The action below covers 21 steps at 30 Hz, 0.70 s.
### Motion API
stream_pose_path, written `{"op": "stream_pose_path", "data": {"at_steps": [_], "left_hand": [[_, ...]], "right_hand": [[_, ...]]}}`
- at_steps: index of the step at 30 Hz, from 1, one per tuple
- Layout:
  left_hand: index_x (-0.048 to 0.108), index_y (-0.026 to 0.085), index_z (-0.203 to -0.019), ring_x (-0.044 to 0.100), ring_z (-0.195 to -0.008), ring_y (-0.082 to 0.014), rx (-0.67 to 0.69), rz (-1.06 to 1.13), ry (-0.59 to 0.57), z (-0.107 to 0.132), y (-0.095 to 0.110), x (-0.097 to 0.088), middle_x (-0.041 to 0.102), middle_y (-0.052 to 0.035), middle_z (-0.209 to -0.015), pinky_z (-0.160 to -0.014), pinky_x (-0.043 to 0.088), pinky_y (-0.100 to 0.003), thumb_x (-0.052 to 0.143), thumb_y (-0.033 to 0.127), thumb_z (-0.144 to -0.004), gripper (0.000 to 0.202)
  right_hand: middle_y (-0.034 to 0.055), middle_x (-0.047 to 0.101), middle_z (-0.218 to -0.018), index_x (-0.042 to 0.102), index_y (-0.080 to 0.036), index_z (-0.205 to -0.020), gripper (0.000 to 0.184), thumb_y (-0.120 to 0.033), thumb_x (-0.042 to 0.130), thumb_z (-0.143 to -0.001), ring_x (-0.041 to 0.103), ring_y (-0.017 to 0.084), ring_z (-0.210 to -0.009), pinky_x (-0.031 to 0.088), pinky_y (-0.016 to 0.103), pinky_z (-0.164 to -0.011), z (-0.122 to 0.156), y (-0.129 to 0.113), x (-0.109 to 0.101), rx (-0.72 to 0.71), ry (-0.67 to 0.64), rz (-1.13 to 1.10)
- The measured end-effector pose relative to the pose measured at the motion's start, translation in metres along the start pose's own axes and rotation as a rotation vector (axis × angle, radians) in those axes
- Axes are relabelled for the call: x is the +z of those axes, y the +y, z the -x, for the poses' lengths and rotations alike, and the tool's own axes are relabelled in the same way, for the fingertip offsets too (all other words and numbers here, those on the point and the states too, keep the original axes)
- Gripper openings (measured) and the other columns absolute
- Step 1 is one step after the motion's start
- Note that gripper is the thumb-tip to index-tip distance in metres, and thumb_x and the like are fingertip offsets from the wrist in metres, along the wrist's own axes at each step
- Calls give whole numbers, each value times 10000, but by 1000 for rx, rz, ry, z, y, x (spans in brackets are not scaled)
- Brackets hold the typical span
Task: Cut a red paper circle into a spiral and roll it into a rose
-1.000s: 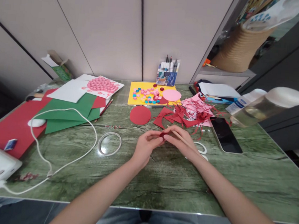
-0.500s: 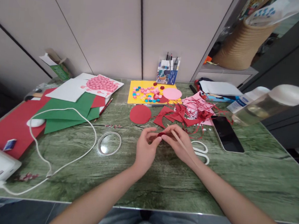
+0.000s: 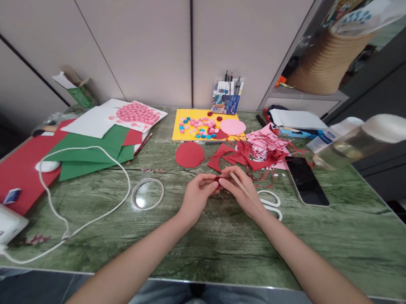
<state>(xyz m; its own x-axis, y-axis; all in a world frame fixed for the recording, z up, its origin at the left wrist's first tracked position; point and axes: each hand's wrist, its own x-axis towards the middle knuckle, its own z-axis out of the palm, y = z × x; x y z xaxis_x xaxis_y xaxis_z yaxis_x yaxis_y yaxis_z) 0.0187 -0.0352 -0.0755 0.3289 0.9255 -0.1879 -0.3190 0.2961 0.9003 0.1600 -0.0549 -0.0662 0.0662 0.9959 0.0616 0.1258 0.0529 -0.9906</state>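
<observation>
Between the fingertips of both hands is a small dark red paper piece (image 3: 217, 179), curled and partly hidden. My left hand (image 3: 196, 196) pinches it from the left. From the right, the thumb and fingers of my right hand (image 3: 240, 188) close on it too. A thin pale stick (image 3: 241, 185), apparently wooden, lies across my right hand, tucked between the fingers and running back toward the wrist. White-handled scissors (image 3: 272, 202) rest on the table beside that hand, blades hidden under it. Just beyond my hands lie a red paper circle (image 3: 189, 154) and red paper scraps (image 3: 245, 155).
Yellow paper (image 3: 178, 133) at the back carries small colourful folded pieces and a pink circle (image 3: 233, 126). A phone (image 3: 308, 181) and a bottle (image 3: 347, 147) stand to the right. Leftward are a tape roll (image 3: 148, 194), a white cable (image 3: 128, 188) and green sheets (image 3: 83, 149).
The dark red paper now looks more bunched between the fingertips. Both hands have shifted slightly up and left in the view, which itself moved a little.
</observation>
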Motion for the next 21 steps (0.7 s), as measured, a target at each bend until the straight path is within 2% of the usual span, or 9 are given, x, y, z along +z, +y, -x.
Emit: {"op": "stream_pose_path", "data": {"at_steps": [5,10,14,21], "left_hand": [[665,147,-875,622,-817,-140,-50,51,-14,-1,4,0,684,-50,-875,-811,471,-290,719,204,-642,245],[678,159,-917,606,-922,-165,38,-69,-59,-1,5,-3,680,-67,-978,-873,445,-308,682,186,-677,242],[657,161,-959,613,-917,-179,89,-207,-80,-2,6,-5,676,-75,-996,-857,456,-323,646,206,-717,246],[564,170,-974,612,-827,-163,216,-356,60,3,2,0,648,-43,-855,-803,463,-314,602,169,-746,232]], "right_hand": [[-28,576,-782,548,-235,-907,133,-332,567,-818,564,137,-732,450,243,-647,-1,-4,-8,31,-37,12],[-10,620,-852,545,-225,-900,194,-302,645,-753,605,153,-775,474,269,-693,-2,-6,-9,38,-83,-20],[6,633,-848,559,-212,-886,238,-294,690,-705,622,172,-794,490,296,-724,-3,-4,-11,-13,-102,18],[15,628,-828,575,-211,-853,197,-320,665,-716,622,186,-783,500,319,-715,-1,-2,-4,-82,-16,93]]}}
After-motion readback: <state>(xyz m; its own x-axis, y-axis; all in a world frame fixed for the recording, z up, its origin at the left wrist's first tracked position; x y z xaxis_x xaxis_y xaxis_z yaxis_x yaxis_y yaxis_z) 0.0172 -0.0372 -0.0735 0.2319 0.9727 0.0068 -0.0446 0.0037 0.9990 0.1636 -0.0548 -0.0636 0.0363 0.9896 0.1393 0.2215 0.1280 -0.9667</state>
